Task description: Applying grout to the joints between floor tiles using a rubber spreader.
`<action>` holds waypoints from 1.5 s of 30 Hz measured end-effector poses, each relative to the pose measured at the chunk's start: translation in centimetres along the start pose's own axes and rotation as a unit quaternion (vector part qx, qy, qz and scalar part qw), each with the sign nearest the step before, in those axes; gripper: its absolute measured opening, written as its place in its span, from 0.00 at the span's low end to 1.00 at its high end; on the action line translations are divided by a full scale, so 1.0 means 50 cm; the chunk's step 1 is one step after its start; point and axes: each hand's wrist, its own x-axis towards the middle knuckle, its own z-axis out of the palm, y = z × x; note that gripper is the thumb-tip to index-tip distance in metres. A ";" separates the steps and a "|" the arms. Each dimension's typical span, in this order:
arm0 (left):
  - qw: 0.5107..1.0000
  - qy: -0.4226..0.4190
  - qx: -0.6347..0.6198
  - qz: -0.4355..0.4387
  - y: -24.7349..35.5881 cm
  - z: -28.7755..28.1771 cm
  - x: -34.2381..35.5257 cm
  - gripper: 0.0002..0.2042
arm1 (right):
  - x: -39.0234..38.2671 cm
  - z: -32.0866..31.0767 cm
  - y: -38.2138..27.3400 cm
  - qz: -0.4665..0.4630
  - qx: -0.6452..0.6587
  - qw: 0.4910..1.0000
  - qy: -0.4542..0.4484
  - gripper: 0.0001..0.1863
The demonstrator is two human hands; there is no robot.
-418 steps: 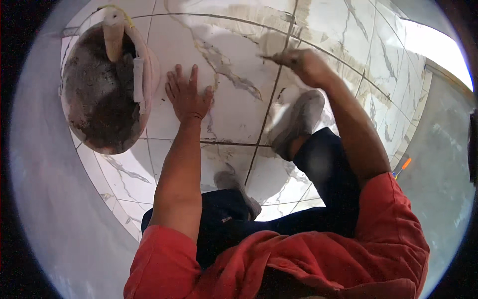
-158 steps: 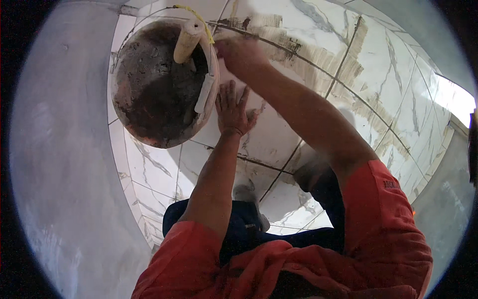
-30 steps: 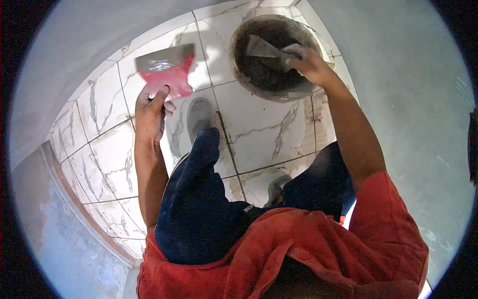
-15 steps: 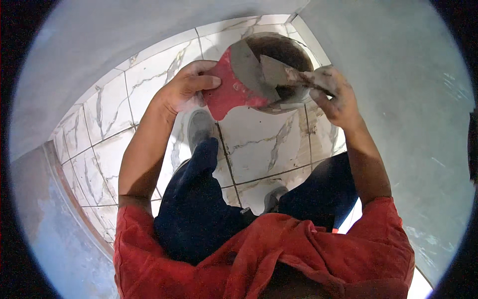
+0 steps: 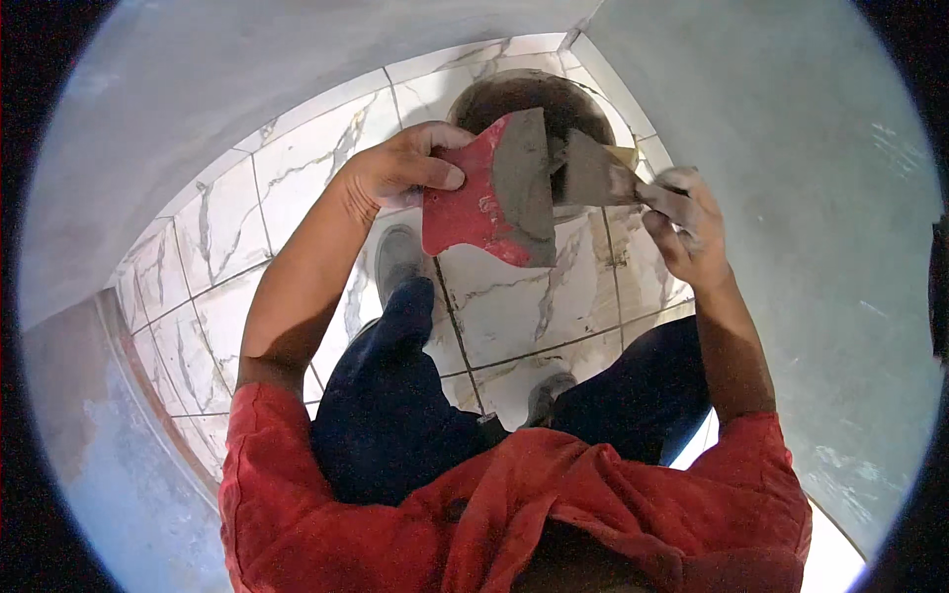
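My left hand (image 5: 410,168) pinches the red plastic spreader (image 5: 460,212) by its left edge, thumb on top. Wet grey paste (image 5: 524,183) coats the spreader's right half. In my right hand (image 5: 700,232) is a putty knife (image 5: 598,176), its paste-smeared blade pointing left, close to the spreader's right edge. Whether blade and spreader touch I cannot tell. Beneath both tools stands a round, dark bucket (image 5: 524,83) with a dirty inner wall; the tools hide part of it.
White marbled tiles (image 5: 514,316) cover the floor, with dirty joints and smears. Grey plastered walls rise at the far side (image 5: 247,79) and on the right (image 5: 791,198). My shoes (image 5: 397,259) stand just on the near side of the bucket.
The spreader has moved right and nearer to me, and its coated edge now stands nearly straight. My right hand has drawn the putty knife to the right, off the spreader's face.
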 end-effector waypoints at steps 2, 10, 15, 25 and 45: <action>1.000 -0.010 0.001 -0.018 0.002 0.010 0.009 0.25 | 0.048 0.015 -0.020 -0.025 -0.024 0.999 -0.042 0.18; 0.997 -0.068 -0.021 -0.033 -0.046 -0.021 0.025 0.20 | -0.026 0.018 0.036 -0.010 0.024 0.996 -0.087 0.18; 0.998 -0.021 -0.054 0.006 -0.030 -0.025 -0.022 0.20 | 0.015 0.036 0.046 0.064 -0.052 0.992 -0.094 0.16; 0.966 0.125 -0.124 0.190 -0.150 -0.133 -0.250 0.18 | -0.015 0.179 0.054 0.364 -0.063 0.922 -0.115 0.18; 0.928 0.343 0.051 0.136 -0.114 -0.029 -0.243 0.32 | 0.011 0.484 0.175 0.470 0.642 0.569 0.207 0.42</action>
